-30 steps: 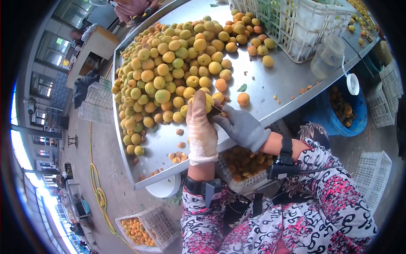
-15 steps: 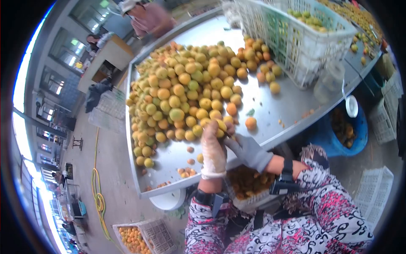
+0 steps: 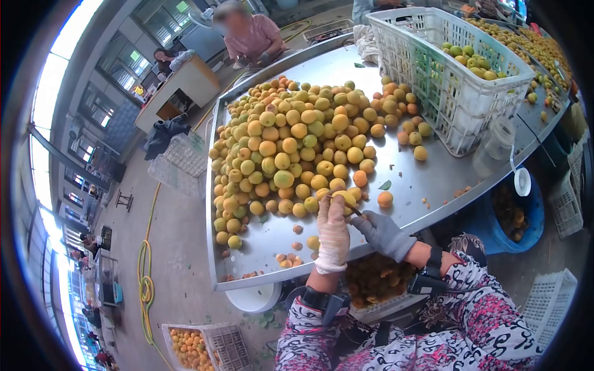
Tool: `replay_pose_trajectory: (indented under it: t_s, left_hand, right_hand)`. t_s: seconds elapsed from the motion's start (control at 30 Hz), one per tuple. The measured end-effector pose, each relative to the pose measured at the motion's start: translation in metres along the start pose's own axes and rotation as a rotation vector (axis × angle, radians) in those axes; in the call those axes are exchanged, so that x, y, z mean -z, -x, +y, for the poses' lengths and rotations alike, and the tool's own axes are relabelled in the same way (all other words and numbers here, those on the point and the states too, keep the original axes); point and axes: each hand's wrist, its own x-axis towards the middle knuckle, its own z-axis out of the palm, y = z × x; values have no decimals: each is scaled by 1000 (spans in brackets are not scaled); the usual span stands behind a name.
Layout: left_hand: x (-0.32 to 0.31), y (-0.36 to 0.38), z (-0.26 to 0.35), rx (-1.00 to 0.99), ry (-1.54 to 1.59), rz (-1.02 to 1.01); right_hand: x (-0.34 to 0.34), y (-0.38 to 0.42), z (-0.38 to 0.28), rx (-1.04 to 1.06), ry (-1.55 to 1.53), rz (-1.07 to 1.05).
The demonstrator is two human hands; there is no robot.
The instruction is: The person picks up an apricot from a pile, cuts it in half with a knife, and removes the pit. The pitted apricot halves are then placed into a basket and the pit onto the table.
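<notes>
My left hand [image 3: 333, 238], in a pale knit glove, holds a yellow apricot [image 3: 346, 197] at the near edge of the metal table [image 3: 421, 199]. In a grey glove, my right hand [image 3: 385, 235] is closed around the end of a thin dark tool [image 3: 354, 211], which reaches to the apricot; its exact kind I cannot tell. Just beyond my hands lies a big heap of yellow-orange apricots [image 3: 291, 145]. A few pitted or broken pieces [image 3: 289, 260] lie on the metal left of my left hand.
A white plastic crate [image 3: 455, 120] with greenish fruit stands on the table at right, beside a clear jar [image 3: 495, 148]. Below are a crate of dark halves [image 3: 377, 278], a blue tub [image 3: 526, 232] and a white bucket [image 3: 253, 297]. A person [image 3: 253, 34] sits across the table.
The view has shifted, so the table and heap sit further right and lower. My hands stay together at the apricot, and my right hand has drawn slightly away from my left.
</notes>
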Motion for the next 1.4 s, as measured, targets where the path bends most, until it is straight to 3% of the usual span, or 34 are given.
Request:
replay_pose_trajectory:
  t_s: [0.23, 0.3, 0.37, 0.4, 0.43, 0.47, 0.5, 0.57, 0.63, 0.67, 0.7, 0.77, 0.9, 0.97, 1.03, 1.1, 1.2, 1.3, 1.4]
  left_hand:
    - [17, -15, -3, 23, 173, -11]
    - [30, -24, 13, -167, 205, 157]
    - [31, -21, 11, -224, 96, 203]
    - [22, -14, 1, -382, -213, 138]
    - [14, -7, -4, -534, -522, 69]
    - [6, 2, -3, -546, -760, -66]
    - [4, 4, -6, -747, -937, -169]
    - [-13, 16, 8, -679, -1051, -285]
    - [-13, 12, 2, -725, -963, -267]
    - [-8, 11, 1, -689, -1078, -283]
    - [-7, 4, 4, -728, -1250, -358]
    - [-8, 9, 1, -792, -1288, -270]
    - [-10, 8, -8, -790, -1265, -233]
    - [-12, 8, -13, -719, -1200, -138]
    - [-20, 14, -15, -628, -1060, -97]
    - [-24, 13, -15, -529, -925, -50]
    - [-21, 7, -17, -469, -698, -81]
    - [-9, -1, -8, 102, -63, -163]
    - [6, -7, -10, 294, 247, -200]
  right_hand:
    - [6, 0, -6, 70, 33, -51]
    - [18, 5, -19, -61, 2, -195]
    - [25, -3, -18, -141, -129, -105]
    - [29, -9, -18, -219, -261, -13]
    - [36, -13, -23, -222, -261, -12]
    - [46, -15, -32, -279, -428, -43]
    - [49, -14, -36, -337, -596, -69]
    - [33, -21, -17, -148, -570, -9]
    - [39, -16, -21, -218, -516, -31]
    - [40, -17, -18, -266, -522, -45]
    - [37, -16, -19, -186, -593, 39]
    - [46, -12, -29, -293, -672, -90]
    - [31, -12, -17, -314, -885, -89]
    - [25, -12, -25, -173, -849, 86]
    - [26, -12, -31, -269, -1025, 127]
    - [24, -17, -25, -95, -633, 213]
    - [23, -23, -15, -136, -648, 238]
    - [36, -16, -19, -214, -850, 137]
    - [57, -3, -42, -244, -765, -36]
